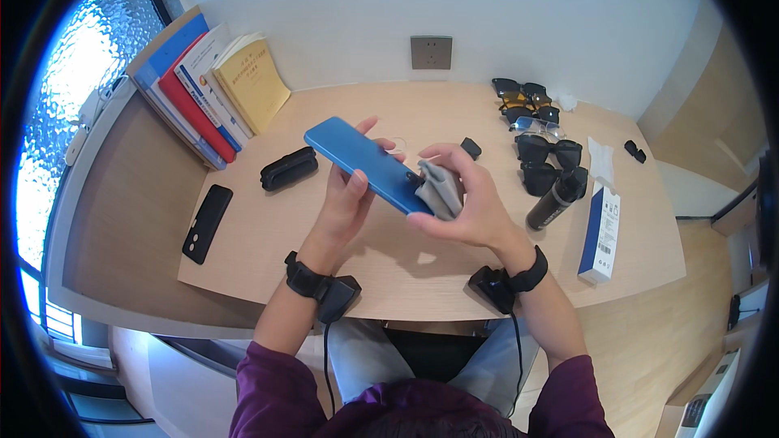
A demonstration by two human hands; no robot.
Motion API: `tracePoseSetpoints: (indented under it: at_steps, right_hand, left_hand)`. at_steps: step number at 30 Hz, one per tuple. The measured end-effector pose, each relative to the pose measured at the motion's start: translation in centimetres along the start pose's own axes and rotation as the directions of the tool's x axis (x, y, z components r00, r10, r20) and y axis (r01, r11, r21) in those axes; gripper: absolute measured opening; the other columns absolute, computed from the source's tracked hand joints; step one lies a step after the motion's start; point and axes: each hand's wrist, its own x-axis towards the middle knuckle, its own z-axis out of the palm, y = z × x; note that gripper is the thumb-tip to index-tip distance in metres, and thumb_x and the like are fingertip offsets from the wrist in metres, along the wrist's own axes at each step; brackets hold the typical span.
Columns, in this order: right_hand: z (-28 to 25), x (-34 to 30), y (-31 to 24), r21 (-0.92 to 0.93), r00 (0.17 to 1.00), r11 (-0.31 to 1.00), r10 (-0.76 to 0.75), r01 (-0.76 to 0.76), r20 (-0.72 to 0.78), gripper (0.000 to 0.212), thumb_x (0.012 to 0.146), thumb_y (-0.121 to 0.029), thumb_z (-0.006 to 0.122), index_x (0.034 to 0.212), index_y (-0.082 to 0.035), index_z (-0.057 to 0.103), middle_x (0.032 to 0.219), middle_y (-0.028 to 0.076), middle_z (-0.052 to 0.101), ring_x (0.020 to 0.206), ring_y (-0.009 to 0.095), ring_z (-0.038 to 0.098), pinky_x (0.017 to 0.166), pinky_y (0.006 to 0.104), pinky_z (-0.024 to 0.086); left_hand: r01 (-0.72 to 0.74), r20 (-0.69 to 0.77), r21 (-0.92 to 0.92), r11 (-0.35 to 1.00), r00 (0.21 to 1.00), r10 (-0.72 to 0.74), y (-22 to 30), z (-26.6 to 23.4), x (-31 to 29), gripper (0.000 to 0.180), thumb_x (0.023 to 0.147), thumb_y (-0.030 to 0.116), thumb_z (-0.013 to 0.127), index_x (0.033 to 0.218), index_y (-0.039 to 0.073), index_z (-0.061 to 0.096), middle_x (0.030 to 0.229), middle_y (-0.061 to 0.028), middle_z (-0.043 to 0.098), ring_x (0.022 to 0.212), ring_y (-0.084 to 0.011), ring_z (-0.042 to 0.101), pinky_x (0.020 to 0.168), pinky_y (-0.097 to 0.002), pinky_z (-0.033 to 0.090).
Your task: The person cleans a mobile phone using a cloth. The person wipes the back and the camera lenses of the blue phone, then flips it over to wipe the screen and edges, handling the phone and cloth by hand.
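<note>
A blue smartphone (363, 164) is tilted above the middle of the desk, its glossy back turned up toward me. My left hand (350, 193) grips it along the near edge, thumb on the back and fingers behind. In my right hand (475, 209) is a folded grey cloth (441, 191), pressed against the phone's camera end. The right thumb lies at the phone's lower right corner. Black devices with cables are strapped to both wrists. Left of the phone lie a black glasses case (289, 169) and a black phone case (208, 224).
Books (203, 89) stand at the back left beside a wooden side panel (138, 195). Several pairs of sunglasses (548, 149) line the right side, near a dark spray bottle (557, 198), a white-and-blue box (600, 235) and a white tissue (600, 161). A small black object (471, 148) lies behind my right hand.
</note>
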Motion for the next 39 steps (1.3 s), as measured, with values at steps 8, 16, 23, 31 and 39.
tracePoseSetpoints:
  at_steps: [8, 16, 23, 31, 39]
  right_hand:
    - [-1.0, 0.3, 0.3, 0.206, 0.979, 0.964, 0.189, -0.17, -0.08, 0.068, 0.072, -0.03, 0.09, 0.125, -0.005, 0.054, 0.104, 0.006, 0.064, 0.096, 0.015, 0.063, 0.086, 0.0312, 0.052]
    - [-1.3, 0.5, 0.7, 0.105, 0.961, 0.994, 0.066, -0.038, -0.267, 0.049, 0.085, -0.022, 0.082, 0.125, -0.005, 0.06, 0.105, 0.007, 0.062, 0.093, 0.016, 0.061, 0.082, 0.0303, 0.051]
    - [-0.5, 0.6, 0.4, -0.479, 0.928, 0.836, -0.358, 0.267, -0.108, 0.042, 0.093, -0.032, 0.069, 0.126, -0.006, 0.065, 0.121, 0.016, 0.055, 0.106, 0.032, 0.054, 0.093, 0.0408, 0.046]
    - [0.7, 0.8, -0.1, -0.487, 0.935, 0.809, -0.351, 0.329, 0.048, 0.034, 0.094, -0.025, 0.067, 0.125, -0.011, 0.07, 0.114, 0.009, 0.061, 0.101, 0.029, 0.057, 0.089, 0.0408, 0.048]
    - [0.3, 1.0, -0.7, -0.487, 0.914, 0.793, -0.405, 0.367, 0.03, 0.03, 0.093, -0.02, 0.07, 0.123, -0.013, 0.073, 0.105, 0.008, 0.064, 0.093, 0.028, 0.06, 0.082, 0.0398, 0.051]
  left_hand:
    - [-0.002, -0.143, -0.095, 0.995, 0.99, -0.012, 0.9, 1.0, -0.2, 0.086, 0.099, 0.06, 0.056, 0.159, 0.011, 0.02, 0.148, -0.0219, 0.048, 0.137, -0.0392, 0.051, 0.115, -0.0491, 0.043]
    - [-0.162, -0.255, -0.052, 0.985, 0.956, 0.144, 0.9, 0.3, 0.2, 0.042, 0.104, 0.036, 0.059, 0.134, 0.01, 0.045, 0.135, -0.0206, 0.058, 0.131, -0.0388, 0.058, 0.106, -0.0429, 0.054]
    - [-0.082, -0.43, -0.018, 0.996, 0.9, 0.067, 0.1, 1.5, 0.1, 0.02, 0.101, 0.021, 0.066, 0.108, 0.009, 0.052, 0.122, -0.0128, 0.063, 0.118, -0.0333, 0.067, 0.098, -0.0414, 0.06]
    - [-0.162, -0.293, 0.155, 0.975, 0.935, 0.202, -0.6, 0.8, 0.1, 0.018, 0.099, 0.014, 0.067, 0.106, 0.008, 0.052, 0.108, -0.0078, 0.061, 0.114, -0.0304, 0.069, 0.092, -0.0406, 0.062]
    - [-0.13, -0.44, 0.048, 0.99, 0.887, 0.138, 0.6, 1.2, -0.2, 0.02, 0.099, 0.022, 0.066, 0.105, 0.009, 0.052, 0.105, -0.0067, 0.061, 0.108, -0.0305, 0.071, 0.091, -0.0393, 0.062]
